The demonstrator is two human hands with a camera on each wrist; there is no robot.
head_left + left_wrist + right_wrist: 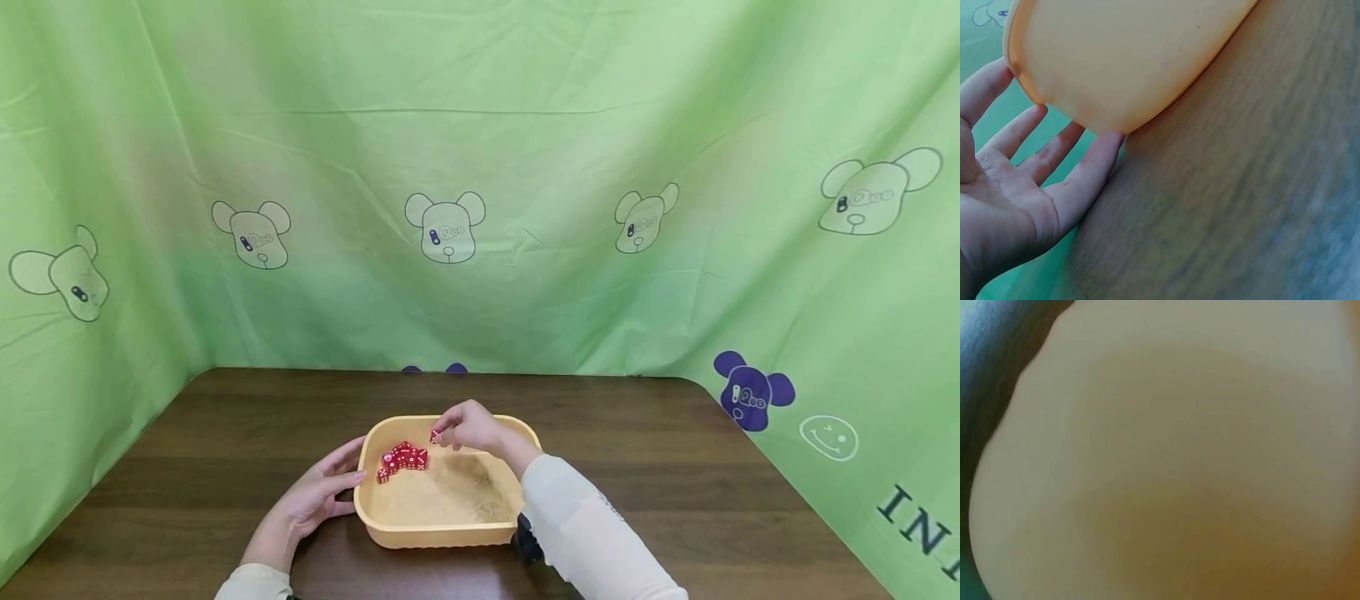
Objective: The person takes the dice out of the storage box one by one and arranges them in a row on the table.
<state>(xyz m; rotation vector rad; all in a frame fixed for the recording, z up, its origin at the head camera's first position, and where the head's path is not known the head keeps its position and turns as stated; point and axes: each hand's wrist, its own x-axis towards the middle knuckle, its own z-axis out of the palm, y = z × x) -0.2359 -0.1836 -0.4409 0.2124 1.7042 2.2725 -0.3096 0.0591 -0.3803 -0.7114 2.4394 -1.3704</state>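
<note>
A yellow plastic tray (420,507) with rounded corners holds a cluster of red dice (405,456) with white dots toward its left side. Over the back part of the tray, my right hand (471,427) pinches a single red die (435,436) between thumb and fingertips. My left hand (321,490) is at the tray's left end, its fingers spread and the tips touching the outer wall. In the left wrist view the left hand (1029,187) has extended fingers against the tray wall (1129,56). A blurred close-up of the tray (1179,425) fills the right wrist view, with the right hand out of sight.
The tray stands on a dark brown wooden table (637,467). Green cloth (525,125) printed with bear heads hangs behind and at both sides. A black wrist device (527,540) sits under the right forearm, beside the tray's front right corner.
</note>
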